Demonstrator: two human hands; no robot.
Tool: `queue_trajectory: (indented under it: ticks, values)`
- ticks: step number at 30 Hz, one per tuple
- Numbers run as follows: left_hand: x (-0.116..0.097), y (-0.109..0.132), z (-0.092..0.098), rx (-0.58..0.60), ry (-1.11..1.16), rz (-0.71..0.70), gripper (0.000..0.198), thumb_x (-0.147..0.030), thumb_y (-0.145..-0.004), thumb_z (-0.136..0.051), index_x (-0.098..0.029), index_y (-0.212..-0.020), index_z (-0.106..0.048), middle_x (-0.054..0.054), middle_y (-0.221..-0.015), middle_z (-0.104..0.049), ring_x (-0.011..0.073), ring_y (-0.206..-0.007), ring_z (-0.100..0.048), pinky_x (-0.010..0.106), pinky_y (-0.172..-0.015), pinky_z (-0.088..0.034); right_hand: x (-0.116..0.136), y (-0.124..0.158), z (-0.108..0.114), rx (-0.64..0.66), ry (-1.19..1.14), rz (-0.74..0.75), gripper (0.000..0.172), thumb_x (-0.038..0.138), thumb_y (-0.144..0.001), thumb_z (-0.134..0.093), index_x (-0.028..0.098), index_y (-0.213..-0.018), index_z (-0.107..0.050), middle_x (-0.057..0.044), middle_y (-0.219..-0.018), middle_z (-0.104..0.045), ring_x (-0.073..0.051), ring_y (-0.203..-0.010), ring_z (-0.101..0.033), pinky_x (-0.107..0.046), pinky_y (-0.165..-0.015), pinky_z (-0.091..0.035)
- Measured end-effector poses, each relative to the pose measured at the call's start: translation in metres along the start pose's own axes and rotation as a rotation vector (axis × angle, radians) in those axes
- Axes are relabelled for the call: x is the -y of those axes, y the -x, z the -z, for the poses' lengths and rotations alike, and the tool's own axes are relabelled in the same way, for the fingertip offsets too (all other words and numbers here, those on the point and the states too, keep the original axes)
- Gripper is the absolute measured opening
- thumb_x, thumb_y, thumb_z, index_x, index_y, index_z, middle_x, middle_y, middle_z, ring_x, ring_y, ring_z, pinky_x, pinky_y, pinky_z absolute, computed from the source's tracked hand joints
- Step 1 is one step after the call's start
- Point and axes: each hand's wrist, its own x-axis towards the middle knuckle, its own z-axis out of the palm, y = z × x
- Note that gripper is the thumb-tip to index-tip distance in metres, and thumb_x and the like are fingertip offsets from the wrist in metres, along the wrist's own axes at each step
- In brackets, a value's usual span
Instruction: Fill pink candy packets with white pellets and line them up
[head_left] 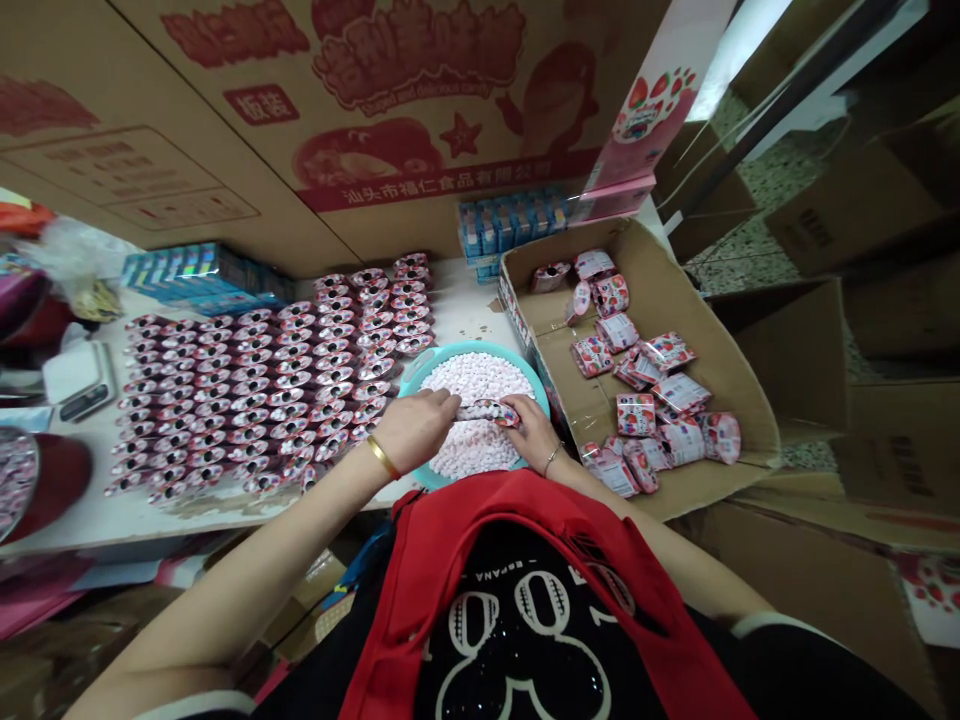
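Observation:
Over a turquoise basin [546, 392] of small white candies [480, 462], I hold a small strawberry-print candy container [495, 411] between my hands. My right hand [534, 432] is closed on its right end, thumb and fingers pinching it. My left hand [418, 428], with a gold bracelet at the wrist, is closed at the left end; its fingertips are partly hidden. Rows of similar upright containers [251, 400] with dark openings on top stand left of the basin. To the right, a cardboard tray [559, 385] holds several loose strawberry-print containers [636, 415].
Large printed cartons [420, 215] wall off the back. Blue packs [199, 275] stand at the back left, with more blue packs [510, 228] behind the basin. A white scale [79, 380] and a red bowl [64, 485] sit at far left. Open cardboard boxes [780, 345] lie at right.

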Motion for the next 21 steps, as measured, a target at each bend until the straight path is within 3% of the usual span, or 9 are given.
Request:
queue_trajectory:
  ticks: [4,7,10,13,15,17,21]
  values:
    - [-0.019,0.001,0.019,0.006,-0.148,-0.022,0.022,-0.012,-0.088,-0.037,-0.017,-0.090,-0.059,0.009,-0.087,-0.060,0.0211,-0.083,-0.057,0.031,-0.066,-0.043,-0.003,0.001,-0.001,-0.016,-0.011,0.014,0.037,0.013,-0.078,-0.053,0.020,-0.115,-0.053,-0.011,-0.113,-0.058,-0.024,-0.110,-0.053,-0.043,-0.097,-0.044]
    - [0.000,0.005,0.013,-0.051,-0.144,0.020,0.021,-0.019,-0.089,-0.039,-0.018,-0.095,-0.059,0.009,-0.091,-0.061,0.0219,-0.087,-0.056,0.033,-0.069,-0.044,-0.005,0.002,0.000,-0.042,-0.033,-0.011,0.036,0.015,-0.078,-0.054,0.019,-0.114,-0.053,-0.011,-0.112,-0.058,-0.024,-0.109,-0.053,-0.042,-0.096,-0.044]
    - [0.039,0.008,-0.024,-0.032,-0.095,0.142,0.021,-0.023,-0.089,-0.041,-0.018,-0.101,-0.058,0.009,-0.095,-0.061,0.0229,-0.090,-0.056,0.034,-0.073,-0.044,-0.007,0.004,0.006,-0.101,-0.058,-0.061,0.032,0.020,-0.080,-0.056,0.020,-0.113,-0.053,-0.010,-0.110,-0.059,-0.023,-0.105,-0.056,-0.040,-0.093,-0.046]
    - [0.065,0.000,-0.081,0.081,-0.017,0.203,0.021,-0.020,-0.087,-0.042,-0.018,-0.100,-0.059,0.010,-0.099,-0.061,0.0235,-0.094,-0.056,0.035,-0.077,-0.045,-0.007,0.007,0.013,-0.159,-0.057,-0.107,0.032,0.027,-0.081,-0.058,0.021,-0.113,-0.053,-0.009,-0.109,-0.060,-0.022,-0.101,-0.057,-0.039,-0.091,-0.047]
    - [0.061,-0.015,-0.118,0.092,0.128,0.190,0.021,-0.020,-0.086,-0.044,-0.019,-0.102,-0.058,0.009,-0.102,-0.061,0.0222,-0.099,-0.056,0.034,-0.083,-0.045,-0.006,0.009,0.017,-0.176,-0.049,-0.134,0.033,0.029,-0.081,-0.059,0.021,-0.113,-0.053,-0.008,-0.109,-0.061,-0.022,-0.101,-0.058,-0.038,-0.090,-0.047]
    - [0.044,-0.035,-0.145,0.045,0.298,0.163,0.023,-0.020,-0.086,-0.045,-0.019,-0.105,-0.057,0.008,-0.107,-0.061,0.0209,-0.104,-0.055,0.034,-0.089,-0.044,-0.006,0.011,0.018,-0.176,-0.053,-0.159,0.034,0.031,-0.081,-0.060,0.021,-0.113,-0.053,-0.008,-0.109,-0.061,-0.022,-0.100,-0.058,-0.038,-0.089,-0.047]
    - [0.013,-0.064,-0.167,-0.024,0.448,0.127,0.028,-0.018,-0.084,-0.046,-0.019,-0.110,-0.055,0.008,-0.114,-0.060,0.0195,-0.107,-0.054,0.032,-0.094,-0.042,-0.005,0.014,0.018,-0.169,-0.074,-0.211,0.035,0.032,-0.081,-0.061,0.020,-0.113,-0.053,-0.008,-0.108,-0.062,-0.021,-0.098,-0.058,-0.037,-0.088,-0.047]
